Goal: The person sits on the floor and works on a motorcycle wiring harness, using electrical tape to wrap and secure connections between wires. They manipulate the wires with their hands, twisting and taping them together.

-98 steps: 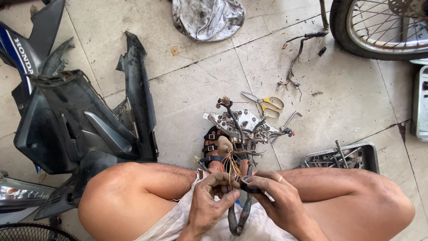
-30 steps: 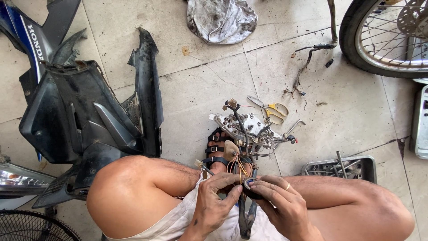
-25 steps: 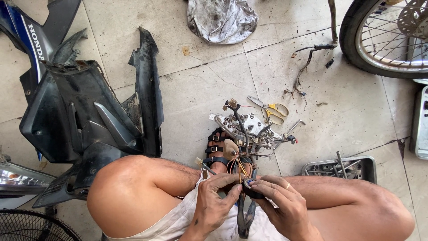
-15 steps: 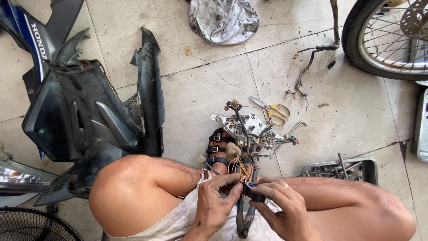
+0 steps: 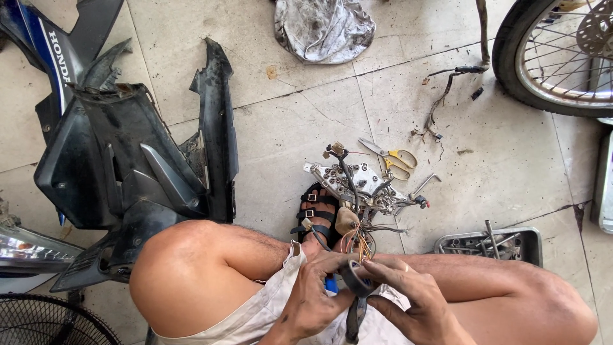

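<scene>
I sit on a tiled floor with both hands between my knees. My left hand [image 5: 314,295] and my right hand [image 5: 408,301] together hold a roll of black tape [image 5: 353,278] with a strip hanging down. The tape meets a bundle of coloured wires [image 5: 361,241] that runs up to a white instrument-cluster back [image 5: 357,182] lying on the floor by my sandalled foot [image 5: 318,214]. Something blue [image 5: 330,283] shows under my left fingers.
Dark scooter body panels [image 5: 128,160] lie at the left, a fan grille [image 5: 51,322] at bottom left. Yellow-handled scissors [image 5: 391,156], a loose wire harness [image 5: 450,89], a grey cloth [image 5: 322,27], a spoked wheel [image 5: 562,54] and a metal tray of tools [image 5: 491,243] lie around.
My hands stay on the tape and wires with small finger shifts. The view has drifted slightly right and down.
</scene>
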